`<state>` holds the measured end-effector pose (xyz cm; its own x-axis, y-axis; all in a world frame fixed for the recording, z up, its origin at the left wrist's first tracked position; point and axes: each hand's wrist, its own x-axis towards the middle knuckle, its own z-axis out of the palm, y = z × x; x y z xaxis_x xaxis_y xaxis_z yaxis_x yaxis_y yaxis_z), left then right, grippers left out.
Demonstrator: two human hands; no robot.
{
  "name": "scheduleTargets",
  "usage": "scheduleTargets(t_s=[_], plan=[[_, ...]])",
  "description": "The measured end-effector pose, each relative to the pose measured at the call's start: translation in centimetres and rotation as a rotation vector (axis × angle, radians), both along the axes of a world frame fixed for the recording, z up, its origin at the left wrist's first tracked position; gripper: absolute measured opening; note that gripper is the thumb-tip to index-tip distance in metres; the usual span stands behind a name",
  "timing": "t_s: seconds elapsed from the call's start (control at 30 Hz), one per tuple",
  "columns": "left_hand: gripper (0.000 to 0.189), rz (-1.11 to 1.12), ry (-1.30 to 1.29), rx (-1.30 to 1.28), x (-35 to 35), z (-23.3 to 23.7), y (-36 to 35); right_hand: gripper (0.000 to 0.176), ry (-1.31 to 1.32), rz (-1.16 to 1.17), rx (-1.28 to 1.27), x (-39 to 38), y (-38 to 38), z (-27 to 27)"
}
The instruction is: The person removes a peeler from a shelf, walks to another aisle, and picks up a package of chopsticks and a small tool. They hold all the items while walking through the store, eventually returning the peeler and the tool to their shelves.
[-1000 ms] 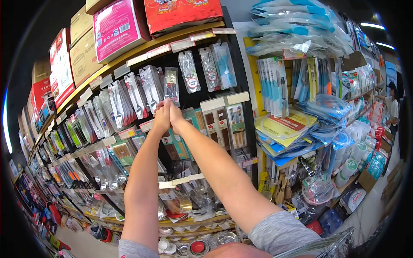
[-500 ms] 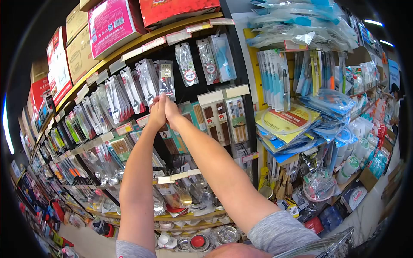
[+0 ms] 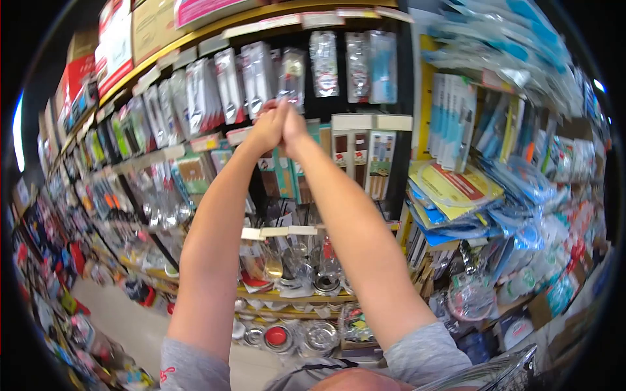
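Both arms reach up and forward to a hanging display of packaged utensils. My left hand (image 3: 266, 130) and my right hand (image 3: 293, 128) meet at the lower end of a clear utensil packet (image 3: 291, 73) on the upper row. Each hand has its fingers bent together at the packet's bottom edge, partly hidden by the backs of the hands. To the right hang a silvery packet (image 3: 324, 64) and a light-blue one (image 3: 383, 66). Below the hands are packs of chopsticks (image 3: 380, 165).
Boxes (image 3: 153, 29) stand on the top shelf. At the right are yellow round-printed packs (image 3: 454, 189) and blue-handled items (image 3: 450, 120) on hooks. Pans and a red bowl (image 3: 276, 336) lie low down. The floor (image 3: 124, 314) shows at the lower left.
The view has swung, so the shelves and both hands appear farther right and the upper rack higher. Both hands stay together at the same utensil packet.
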<state>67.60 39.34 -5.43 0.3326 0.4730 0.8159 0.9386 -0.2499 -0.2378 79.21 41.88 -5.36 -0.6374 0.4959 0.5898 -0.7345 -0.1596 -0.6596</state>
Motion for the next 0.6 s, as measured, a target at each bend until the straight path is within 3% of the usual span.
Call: scheduleTargets(t_s=[0.03, 0.1, 0.13, 0.2, 0.27, 0.3, 0.4, 0.53, 0.6], plan=[[0.048, -0.01, 0.094, 0.111, 0.6, 0.0, -0.3, 0.044, 0.026, 0.02, 0.019, 0.0, 0.3, 0.1], [0.046, -0.005, 0.043, 0.068, 2.7, 0.8, -1.2, 0.046, 0.007, 0.023, 0.042, 1.1, -0.1, 0.3], [0.046, 0.063, -0.354, -0.28, 2.7, 1.0, -0.7, 0.047, 0.027, 0.084, 0.061, 1.3, 0.0, 0.5], [0.046, 0.036, -0.393, -0.279, 3.1, 0.8, -1.0, 0.047, 0.016, 0.083, 0.062, 1.8, -0.5, 0.6], [0.057, -0.032, -0.407, -0.191, 4.8, 1.2, -2.8, 0.047, -0.021, 0.056, 0.029, 2.3, -1.0, 0.5], [0.079, -0.034, -0.519, -0.186, 5.8, 1.3, -3.6, 0.047, -0.025, 0.065, 0.05, 2.3, -1.0, 0.4], [0.071, -0.021, -0.446, -0.203, 5.7, 1.3, -4.6, 0.046, -0.014, 0.106, 0.03, 1.8, -1.0, 0.3], [0.073, 0.039, -0.545, -0.223, 5.5, 1.2, -5.3, 0.043, -0.025, 0.133, 0.064, 1.2, -1.1, 0.3], [0.074, -0.035, -0.437, -0.123, 4.2, 0.8, -4.5, 0.043, -0.036, 0.127, 0.065, 1.0, -1.6, 0.3]])
